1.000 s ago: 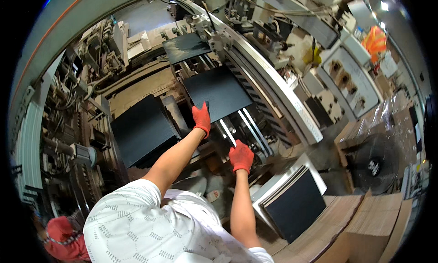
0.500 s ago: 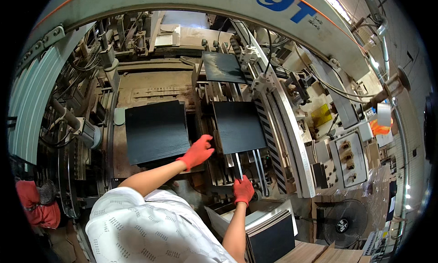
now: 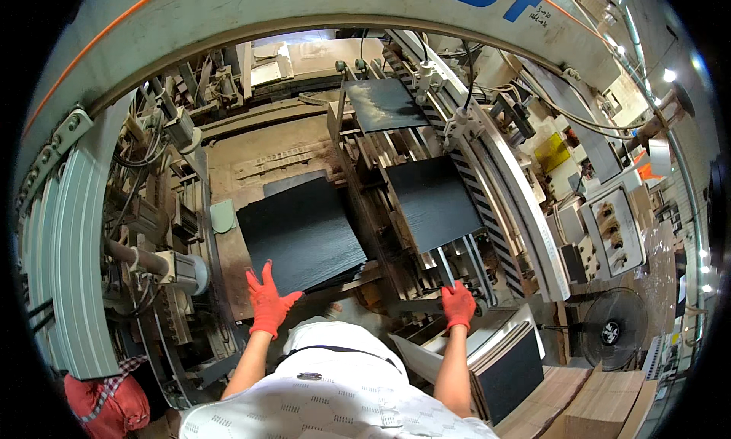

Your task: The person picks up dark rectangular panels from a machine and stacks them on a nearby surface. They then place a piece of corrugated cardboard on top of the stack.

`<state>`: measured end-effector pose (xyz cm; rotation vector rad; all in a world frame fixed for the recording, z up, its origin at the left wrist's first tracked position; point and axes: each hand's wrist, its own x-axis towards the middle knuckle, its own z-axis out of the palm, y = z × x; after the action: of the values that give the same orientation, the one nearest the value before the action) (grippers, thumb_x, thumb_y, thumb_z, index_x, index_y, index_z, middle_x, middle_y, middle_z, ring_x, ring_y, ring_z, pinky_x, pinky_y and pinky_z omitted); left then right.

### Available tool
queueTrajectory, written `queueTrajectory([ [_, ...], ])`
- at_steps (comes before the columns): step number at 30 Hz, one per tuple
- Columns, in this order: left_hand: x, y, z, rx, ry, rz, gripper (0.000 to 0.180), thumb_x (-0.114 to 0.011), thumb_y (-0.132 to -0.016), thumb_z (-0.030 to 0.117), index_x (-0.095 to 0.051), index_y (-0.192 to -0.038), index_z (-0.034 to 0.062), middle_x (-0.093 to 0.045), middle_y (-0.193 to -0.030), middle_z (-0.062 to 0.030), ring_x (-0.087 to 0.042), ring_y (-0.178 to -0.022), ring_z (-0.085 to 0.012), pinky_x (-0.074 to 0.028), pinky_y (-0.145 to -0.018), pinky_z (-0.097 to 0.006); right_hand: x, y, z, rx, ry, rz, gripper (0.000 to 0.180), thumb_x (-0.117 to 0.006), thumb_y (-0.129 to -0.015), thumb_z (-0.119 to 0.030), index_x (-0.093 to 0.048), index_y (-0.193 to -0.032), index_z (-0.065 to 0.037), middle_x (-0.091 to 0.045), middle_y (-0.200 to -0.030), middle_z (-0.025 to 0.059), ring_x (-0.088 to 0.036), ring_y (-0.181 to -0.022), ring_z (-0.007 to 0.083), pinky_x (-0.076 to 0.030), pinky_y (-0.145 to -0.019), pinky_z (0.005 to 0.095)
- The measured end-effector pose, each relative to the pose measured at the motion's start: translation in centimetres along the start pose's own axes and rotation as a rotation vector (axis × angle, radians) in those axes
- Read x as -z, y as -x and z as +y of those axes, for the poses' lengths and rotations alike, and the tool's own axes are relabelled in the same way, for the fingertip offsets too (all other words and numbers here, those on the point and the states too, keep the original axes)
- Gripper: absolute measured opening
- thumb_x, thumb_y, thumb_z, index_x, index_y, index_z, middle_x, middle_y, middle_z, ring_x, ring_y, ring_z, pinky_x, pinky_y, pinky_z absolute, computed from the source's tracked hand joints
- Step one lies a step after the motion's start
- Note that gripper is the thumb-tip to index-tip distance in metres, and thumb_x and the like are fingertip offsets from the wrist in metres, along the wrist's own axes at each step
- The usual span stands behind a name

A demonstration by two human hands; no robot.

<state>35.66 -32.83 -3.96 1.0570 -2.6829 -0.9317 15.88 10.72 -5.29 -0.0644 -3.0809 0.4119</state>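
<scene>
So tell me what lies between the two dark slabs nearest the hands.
In the head view, a dark metal frame rail of the machine runs between the left slab and the right slab.

My left hand and right hand, both in matt orange knitted cloth gloves, are working at a machine of dull, dusty bare metal. My left fingers are touching the near edge of a stack of dark panels, matt black with a fine rough grain. 2 more panels, one on the worn steel rails and one farther up, are showing a faint sheen. My white shirt is looking like soft patterned cloth. The machine's curved cover is wearing scuffed, semi-gloss grey paint.
</scene>
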Motion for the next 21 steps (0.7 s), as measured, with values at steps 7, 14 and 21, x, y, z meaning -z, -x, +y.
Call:
queueTrajectory([
  [7,2.7,-2.2,-3.1,-0.075,0.395,0.013,0.082,-0.088,-0.077,0.015,-0.047,-0.148,0.0083,-0.055,-0.142,-0.0173,-0.048,-0.137,-0.0334,-0.04,-0.115,-0.041,-1.6,0.9,-5.1,-0.107,-0.771,0.524,0.032,-0.069,-0.095,-0.013,-0.061,-0.123,-0.002,-0.068,-0.101,0.0077,-0.064,-0.086,0.0181,-0.054,-0.079,0.0332],
  [14,2.3,-5.7,-8.8,0.268,0.68,0.015,0.055,-0.078,-0.091,0.01,-0.047,-0.135,0.0006,-0.051,-0.084,-0.0055,-0.06,-0.064,-0.0179,-0.049,-0.048,-0.032,-3.4,-2.8,-12.1,-0.487,-1.71,-0.08,0.05,-0.06,-0.105,-0.029,-0.036,-0.147,-0.021,-0.069,-0.101,0.0095,-0.071,-0.074,0.0226,-0.057,-0.06,0.0345],
  [21,4.6,-1.4,-11.8,0.36,1.016,-0.478,0.051,-0.073,-0.095,0.014,-0.051,-0.138,-0.0038,-0.062,-0.117,-0.009,-0.067,-0.097,-0.0204,-0.06,-0.073,-0.037,-8.3,-7.1,-9.6,-0.44,-1.622,0.169,0.05,-0.066,-0.097,-0.008,-0.043,-0.142,-0.008,-0.066,-0.104,0.01,-0.067,-0.071,0.0225,-0.057,-0.058,0.0361],
])
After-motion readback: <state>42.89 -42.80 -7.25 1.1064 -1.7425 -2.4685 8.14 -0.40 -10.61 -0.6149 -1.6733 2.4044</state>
